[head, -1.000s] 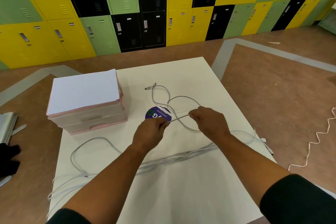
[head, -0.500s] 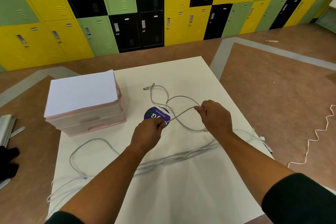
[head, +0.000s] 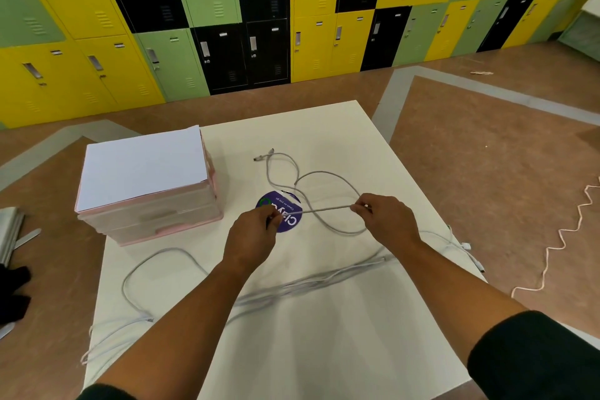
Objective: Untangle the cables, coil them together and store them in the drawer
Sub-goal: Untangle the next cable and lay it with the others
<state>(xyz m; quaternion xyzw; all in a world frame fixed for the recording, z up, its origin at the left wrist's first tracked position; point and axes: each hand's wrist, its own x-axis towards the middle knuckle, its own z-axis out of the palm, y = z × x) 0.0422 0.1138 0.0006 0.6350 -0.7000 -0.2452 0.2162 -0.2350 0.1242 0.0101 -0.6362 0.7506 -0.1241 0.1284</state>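
Note:
Grey cables (head: pixel 328 174) lie looped and crossed on a white table (head: pixel 324 334). My left hand (head: pixel 251 239) pinches one strand above a round purple sticker (head: pixel 281 204). My right hand (head: pixel 386 221) pinches the same strand further right, so a short length runs taut between them. More cable trails under my arms (head: pixel 308 282) to a big loop (head: pixel 156 256) at the left. The cable plugs (head: pixel 263 155) lie at the far end. A pink drawer unit (head: pixel 152 201) with a white top stands at the table's left, drawers closed.
Cable ends (head: pixel 467 245) hang near the table's right edge. A thin pale cord (head: pixel 565 234) zigzags on the brown floor to the right. Grey and black items (head: pixel 13 256) lie on the floor at left. Coloured lockers (head: pixel 292 16) line the far wall.
My right hand has moved right and away from the left hand, stretching the pinched strand between them. The left hand has stayed over the purple sticker.

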